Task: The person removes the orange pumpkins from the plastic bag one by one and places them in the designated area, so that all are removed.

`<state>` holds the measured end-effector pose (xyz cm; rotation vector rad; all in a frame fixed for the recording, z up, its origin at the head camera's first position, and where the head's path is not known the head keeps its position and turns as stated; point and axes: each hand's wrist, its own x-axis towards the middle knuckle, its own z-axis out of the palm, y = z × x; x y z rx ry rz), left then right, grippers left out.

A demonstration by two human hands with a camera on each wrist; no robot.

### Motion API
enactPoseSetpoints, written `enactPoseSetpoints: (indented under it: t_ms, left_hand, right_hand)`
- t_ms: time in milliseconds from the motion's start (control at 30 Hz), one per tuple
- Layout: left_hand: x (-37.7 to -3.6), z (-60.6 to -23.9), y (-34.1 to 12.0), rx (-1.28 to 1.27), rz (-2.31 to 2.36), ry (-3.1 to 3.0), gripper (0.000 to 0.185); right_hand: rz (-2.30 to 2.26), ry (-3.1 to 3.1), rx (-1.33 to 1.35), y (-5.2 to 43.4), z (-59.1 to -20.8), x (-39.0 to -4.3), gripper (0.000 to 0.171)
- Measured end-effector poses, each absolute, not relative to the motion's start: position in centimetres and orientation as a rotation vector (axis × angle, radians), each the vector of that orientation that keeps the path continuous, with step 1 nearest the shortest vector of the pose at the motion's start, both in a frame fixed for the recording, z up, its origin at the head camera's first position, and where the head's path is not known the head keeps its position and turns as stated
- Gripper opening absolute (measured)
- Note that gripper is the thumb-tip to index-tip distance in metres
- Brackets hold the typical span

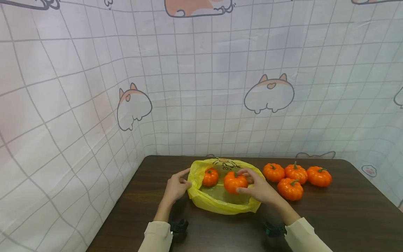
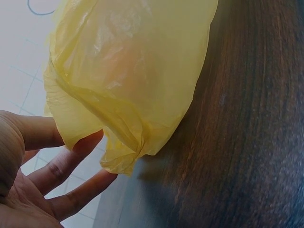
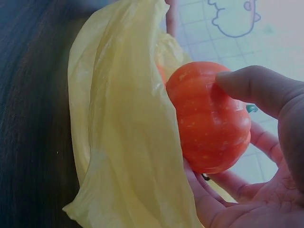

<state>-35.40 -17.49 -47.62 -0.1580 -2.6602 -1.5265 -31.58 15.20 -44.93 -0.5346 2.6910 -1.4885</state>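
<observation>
A yellow plastic bag (image 1: 217,209) lies on the table with its mouth spread wide. At the bag's left rim my left hand (image 1: 175,188) pinches the thin plastic; in the left wrist view the fingers (image 2: 54,173) are bent around the bag's edge (image 2: 118,123). My right hand (image 1: 259,187) grips a small orange toy pumpkin (image 1: 234,182) over the bag's opening. The right wrist view has the thumb (image 3: 251,88) on one side of this pumpkin (image 3: 209,118) and fingers behind it. Another small pumpkin (image 1: 210,177) sits inside the bag, toward its left.
Several more orange pumpkins (image 1: 290,189) stand grouped on the dark wooden table (image 1: 346,217), right of the bag. A white gridded cloth (image 1: 201,87) with dog drawings hangs behind the table and along its left side.
</observation>
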Motion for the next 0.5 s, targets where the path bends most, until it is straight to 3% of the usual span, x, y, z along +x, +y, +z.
enactPoseSetpoints:
  t_ms: [500]
  left_hand:
    - [-35.6,-47.8,-17.3,-0.128,-1.505,-2.678,0.057]
  right_hand:
    - [-1.410,2.745,-0.507,16.8,-44.5,-29.9,0.057]
